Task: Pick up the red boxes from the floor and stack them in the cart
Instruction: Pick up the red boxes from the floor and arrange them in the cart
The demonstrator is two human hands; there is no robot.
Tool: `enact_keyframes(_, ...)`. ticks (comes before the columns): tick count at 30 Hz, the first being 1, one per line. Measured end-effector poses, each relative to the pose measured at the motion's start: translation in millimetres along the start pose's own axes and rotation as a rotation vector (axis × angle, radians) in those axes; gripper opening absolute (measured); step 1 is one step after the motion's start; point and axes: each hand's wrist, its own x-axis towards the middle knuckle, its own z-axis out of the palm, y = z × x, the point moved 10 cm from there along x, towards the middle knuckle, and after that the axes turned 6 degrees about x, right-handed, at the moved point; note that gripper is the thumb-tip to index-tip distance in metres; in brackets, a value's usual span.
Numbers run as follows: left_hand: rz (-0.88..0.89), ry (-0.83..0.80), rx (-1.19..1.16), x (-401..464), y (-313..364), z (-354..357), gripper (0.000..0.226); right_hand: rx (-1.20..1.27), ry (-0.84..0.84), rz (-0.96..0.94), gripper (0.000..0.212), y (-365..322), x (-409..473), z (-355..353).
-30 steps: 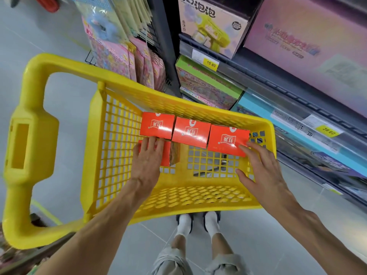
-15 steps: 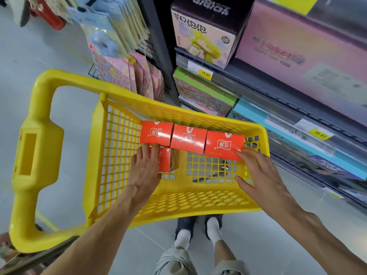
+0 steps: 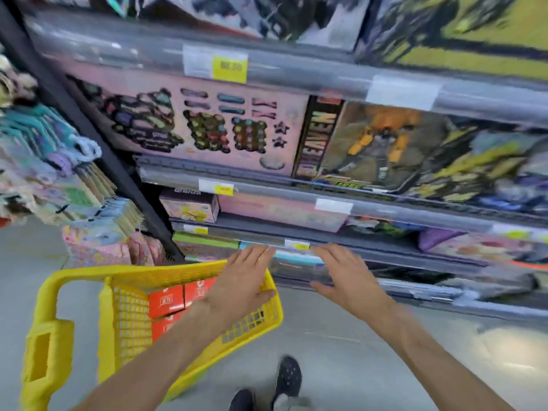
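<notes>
Beside cart (image 3: 118, 321), toy shelves (image 3: 296, 179), hung packets (image 3: 59, 173)

The cart (image 3: 189, 363) is bright yellow with a square lattice pattern in its walls. The red boxes (image 3: 175, 301) inside it are orange-red with small white marks. Yellow price tags (image 3: 229, 68) dot the grey shelves (image 3: 296, 75). A pink package (image 3: 207, 126) carries what seem, through blur, multicoloured dots. The floor (image 3: 341, 351) is pale grey.

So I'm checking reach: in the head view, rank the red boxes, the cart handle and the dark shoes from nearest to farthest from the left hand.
1. red boxes, just left of the left hand, in the cart
2. dark shoes, below
3. cart handle, far left
</notes>
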Motion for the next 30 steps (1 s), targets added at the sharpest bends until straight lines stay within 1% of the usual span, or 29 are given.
enact_keyframes(4,0.254,0.032,0.076,42.8,117.5,-76.9,0.085,-0.062,0.155,0.152,0.079,42.4,-90.7,-118.8)
enact_keyframes(7,0.432,0.069,0.084,67.8,211.9,-116.4,0.085,-0.071,0.263,0.336,0.078,90.8,-179.1,-189.9)
enact_keyframes(9,0.545,0.075,0.071,77.9,281.3,-132.8,0.086,-0.055,0.314,0.452,0.078,124.6,-244.5,-222.5)
enact_keyframes(13,0.754,0.134,0.077,90.1,430.3,-151.6,0.089,-0.057,0.424,0.598,0.082,191.2,-380.9,-264.9)
enact_keyframes(17,0.932,0.137,0.079,94.2,581.4,-135.1,0.092,-0.060,0.491,0.818,0.089,253.2,-524.2,-285.8)
enact_keyframes(22,1.079,0.101,0.046,89.2,758.1,-101.0,0.090,-0.053,0.536,1.037,0.095,323.9,-684.7,-296.8)
enact_keyframes(27,1.211,0.024,0.032,83.6,903.8,-51.1,0.092,-0.028,0.569,1.244,0.098,376.4,-815.8,-302.4)
enact_keyframes(30,1.272,-0.027,-0.027,84.3,973.4,-32.1,0.084,0.009,0.593,1.369,0.089,408.1,-871.2,-303.2)
